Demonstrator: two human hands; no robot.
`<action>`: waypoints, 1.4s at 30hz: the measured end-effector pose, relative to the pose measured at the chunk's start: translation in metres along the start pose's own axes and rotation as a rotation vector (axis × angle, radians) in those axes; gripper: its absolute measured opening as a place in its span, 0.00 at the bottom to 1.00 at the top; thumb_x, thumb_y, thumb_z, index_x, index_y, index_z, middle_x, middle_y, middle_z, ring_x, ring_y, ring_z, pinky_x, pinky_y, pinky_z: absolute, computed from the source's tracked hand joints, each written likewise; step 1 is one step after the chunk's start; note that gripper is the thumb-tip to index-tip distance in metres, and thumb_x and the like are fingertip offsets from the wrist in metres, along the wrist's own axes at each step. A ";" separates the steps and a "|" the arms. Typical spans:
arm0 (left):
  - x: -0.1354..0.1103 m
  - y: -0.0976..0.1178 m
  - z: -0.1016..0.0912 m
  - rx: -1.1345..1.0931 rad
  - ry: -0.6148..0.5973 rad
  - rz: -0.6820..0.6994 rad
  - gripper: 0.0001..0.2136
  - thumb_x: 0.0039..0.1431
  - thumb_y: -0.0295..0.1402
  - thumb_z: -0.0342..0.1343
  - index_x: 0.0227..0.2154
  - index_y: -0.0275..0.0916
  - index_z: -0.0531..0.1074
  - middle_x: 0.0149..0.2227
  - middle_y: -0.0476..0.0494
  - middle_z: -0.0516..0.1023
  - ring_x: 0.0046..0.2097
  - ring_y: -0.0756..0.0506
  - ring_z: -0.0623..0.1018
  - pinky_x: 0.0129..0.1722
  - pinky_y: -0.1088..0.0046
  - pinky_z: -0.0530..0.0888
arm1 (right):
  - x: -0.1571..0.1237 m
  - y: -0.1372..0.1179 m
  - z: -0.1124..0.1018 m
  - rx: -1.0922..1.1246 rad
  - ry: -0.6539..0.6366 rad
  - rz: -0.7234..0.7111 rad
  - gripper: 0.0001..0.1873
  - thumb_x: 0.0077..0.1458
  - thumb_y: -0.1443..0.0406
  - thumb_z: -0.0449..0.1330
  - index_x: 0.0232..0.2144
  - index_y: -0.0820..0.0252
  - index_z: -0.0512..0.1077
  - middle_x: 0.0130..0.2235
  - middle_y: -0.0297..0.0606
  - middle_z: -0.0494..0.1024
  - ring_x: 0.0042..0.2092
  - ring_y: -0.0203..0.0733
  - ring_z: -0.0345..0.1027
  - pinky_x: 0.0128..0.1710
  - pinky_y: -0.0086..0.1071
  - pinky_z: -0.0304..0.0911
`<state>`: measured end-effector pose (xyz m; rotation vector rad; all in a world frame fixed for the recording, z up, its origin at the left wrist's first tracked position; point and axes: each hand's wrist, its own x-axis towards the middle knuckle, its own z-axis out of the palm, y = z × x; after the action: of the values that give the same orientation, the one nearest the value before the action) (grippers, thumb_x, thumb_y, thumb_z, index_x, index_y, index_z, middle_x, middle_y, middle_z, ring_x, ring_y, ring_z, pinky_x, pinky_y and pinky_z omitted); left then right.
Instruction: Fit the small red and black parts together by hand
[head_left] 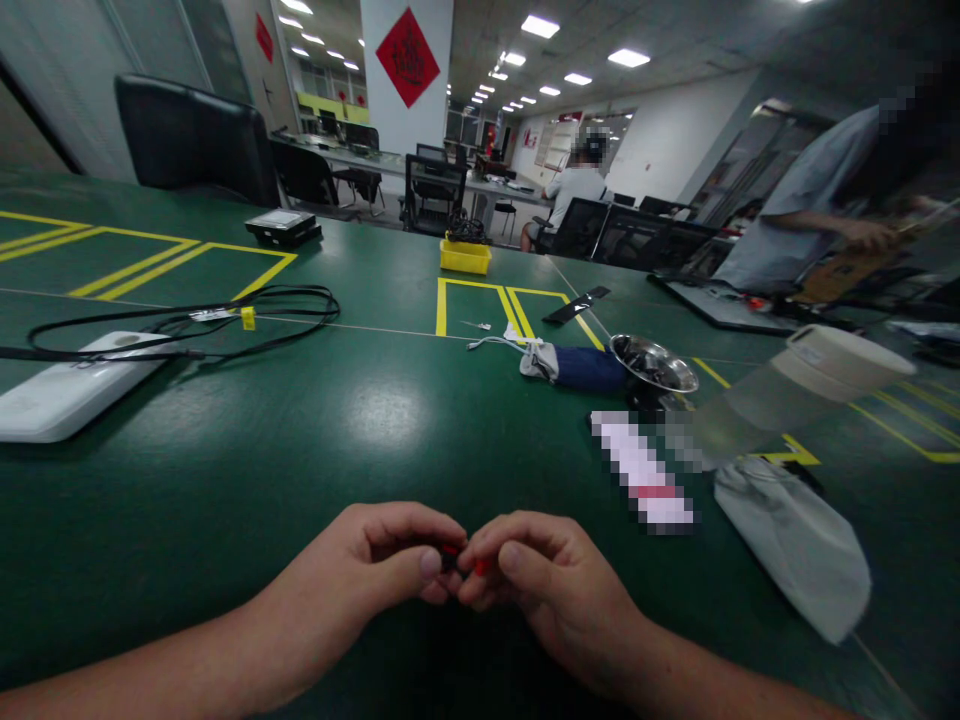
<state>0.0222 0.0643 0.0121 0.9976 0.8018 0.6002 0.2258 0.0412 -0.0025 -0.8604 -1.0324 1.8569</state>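
Note:
My left hand (375,560) and my right hand (547,580) meet at the near edge of the green table (315,430). Both are closed in a pinch, fingertips touching, around a small red and black object (452,555). Most of that object is hidden by my fingers, so I cannot name it. Both forearms rest low over the table's front edge.
A grey cloth pouch (795,545) lies to the right, with a metal bowl (654,364), a lidded clear cup (810,385) and a blue pouch (581,366) beyond. A white flat device (60,395) and black cable (225,315) lie left. A yellow bin (465,256) stands farther back. Other people are at the right and back.

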 end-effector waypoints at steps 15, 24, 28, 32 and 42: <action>-0.001 -0.003 -0.002 -0.256 0.002 -0.014 0.23 0.60 0.45 0.46 0.39 0.29 0.76 0.37 0.31 0.78 0.40 0.40 0.77 0.43 0.64 0.72 | -0.002 -0.005 0.000 0.206 -0.018 0.072 0.41 0.56 0.42 0.35 0.37 0.69 0.74 0.39 0.52 0.77 0.39 0.45 0.74 0.39 0.37 0.65; -0.001 -0.003 -0.003 -0.236 -0.009 -0.026 0.24 0.60 0.47 0.45 0.40 0.29 0.75 0.39 0.32 0.78 0.41 0.40 0.77 0.44 0.63 0.71 | -0.003 -0.006 0.002 0.183 -0.017 0.076 0.43 0.53 0.39 0.36 0.36 0.67 0.75 0.38 0.50 0.77 0.39 0.44 0.73 0.39 0.36 0.65; -0.001 -0.003 -0.003 -0.242 -0.013 -0.024 0.23 0.60 0.45 0.45 0.41 0.29 0.75 0.39 0.32 0.78 0.41 0.41 0.77 0.44 0.63 0.71 | -0.003 -0.005 0.002 0.184 -0.023 0.073 0.43 0.54 0.39 0.36 0.37 0.68 0.74 0.38 0.51 0.77 0.39 0.44 0.73 0.39 0.36 0.65; -0.001 -0.003 -0.003 -0.246 -0.019 -0.017 0.22 0.60 0.45 0.45 0.40 0.30 0.75 0.38 0.32 0.78 0.40 0.41 0.77 0.44 0.63 0.71 | -0.003 -0.006 0.002 0.185 -0.019 0.067 0.41 0.55 0.40 0.37 0.37 0.68 0.75 0.37 0.51 0.77 0.38 0.44 0.73 0.39 0.36 0.66; -0.001 -0.001 -0.002 -0.239 -0.014 -0.027 0.23 0.60 0.46 0.46 0.40 0.30 0.75 0.39 0.32 0.78 0.40 0.41 0.77 0.43 0.64 0.71 | -0.004 -0.005 0.001 0.171 -0.015 0.076 0.39 0.56 0.42 0.38 0.38 0.68 0.74 0.37 0.51 0.77 0.39 0.43 0.73 0.40 0.37 0.65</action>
<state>0.0196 0.0640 0.0105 0.7710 0.7114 0.6488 0.2285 0.0394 0.0028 -0.7947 -0.8460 1.9863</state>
